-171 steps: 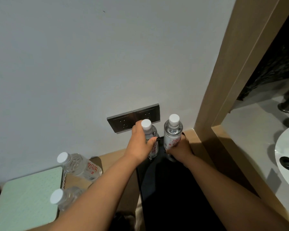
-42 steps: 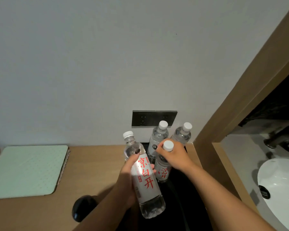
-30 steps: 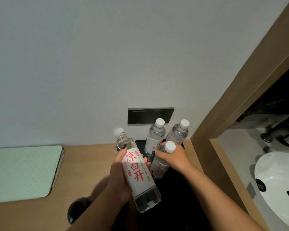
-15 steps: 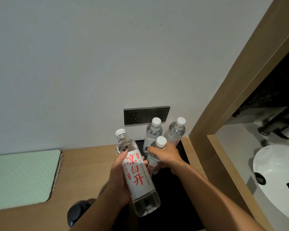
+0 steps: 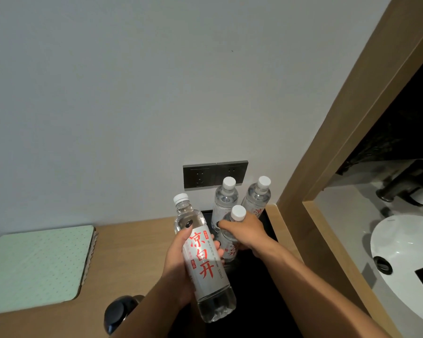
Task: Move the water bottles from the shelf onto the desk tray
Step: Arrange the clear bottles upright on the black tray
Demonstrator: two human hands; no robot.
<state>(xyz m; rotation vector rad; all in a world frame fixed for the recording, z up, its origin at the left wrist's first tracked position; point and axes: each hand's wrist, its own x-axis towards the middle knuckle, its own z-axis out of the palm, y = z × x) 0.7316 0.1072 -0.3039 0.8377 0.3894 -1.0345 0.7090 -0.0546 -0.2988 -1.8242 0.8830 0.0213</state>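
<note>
black tray [image 5: 259, 284] largely covered by forearms, sink [image 5: 405, 264] cut off right

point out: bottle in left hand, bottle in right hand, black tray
bottle in left hand [image 5: 204, 259], head view, on its red-lettered label.
bottle in right hand [image 5: 238, 212], head view, on its white cap.
black tray [image 5: 252, 284], head view, on bare dark surface.

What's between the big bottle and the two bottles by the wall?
In the head view, a third bottle, gripped by the right hand, stands between them.

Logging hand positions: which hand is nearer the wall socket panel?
Right. The right hand grips a bottle just below the socket panel; the left hand holds another bottle lower, further from it.
</note>
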